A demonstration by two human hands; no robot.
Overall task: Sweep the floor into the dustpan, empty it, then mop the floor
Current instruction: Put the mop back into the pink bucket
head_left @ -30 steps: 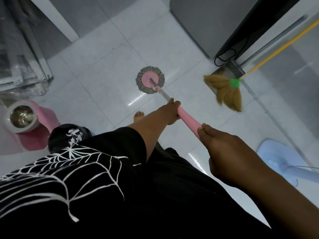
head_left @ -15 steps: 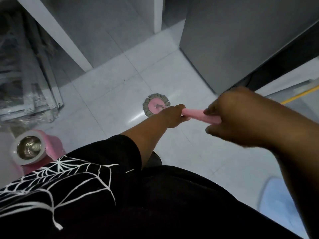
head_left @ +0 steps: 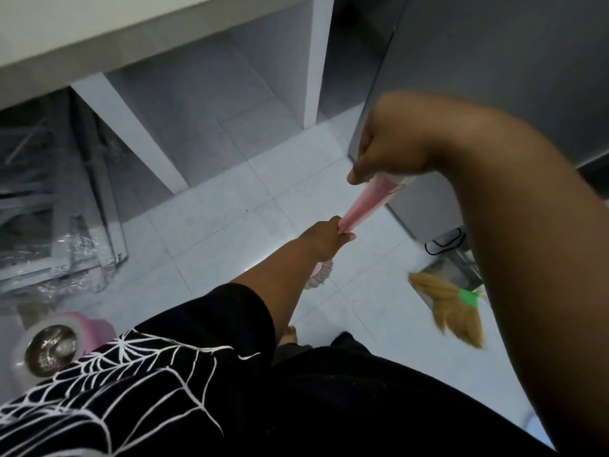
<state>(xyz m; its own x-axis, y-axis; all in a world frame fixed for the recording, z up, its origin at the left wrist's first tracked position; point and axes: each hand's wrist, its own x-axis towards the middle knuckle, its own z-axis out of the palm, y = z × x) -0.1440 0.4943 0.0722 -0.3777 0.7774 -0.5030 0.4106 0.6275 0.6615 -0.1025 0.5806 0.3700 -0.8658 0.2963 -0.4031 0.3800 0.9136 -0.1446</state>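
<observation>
Mopping phase, I'm mid-stroke: left hand [head_left: 324,237] closed around the lower end of the pink mop handle [head_left: 365,201], right hand [head_left: 389,150] fisted over its top end. Versus a second ago the handle has swung up steep and the mop head [head_left: 318,275] has been pulled in close, now mostly hidden behind my left forearm, just ahead of my foot; it was further out on the tiles before. View has also tipped up toward the white table [head_left: 99,31] and its legs. I read that as the pull-back half of a stroke, next push probably goes under the table. Broom [head_left: 451,308] parked at right, so sweeping looks done. Pink spin bucket [head_left: 62,344] sits at left, near for a rinse
</observation>
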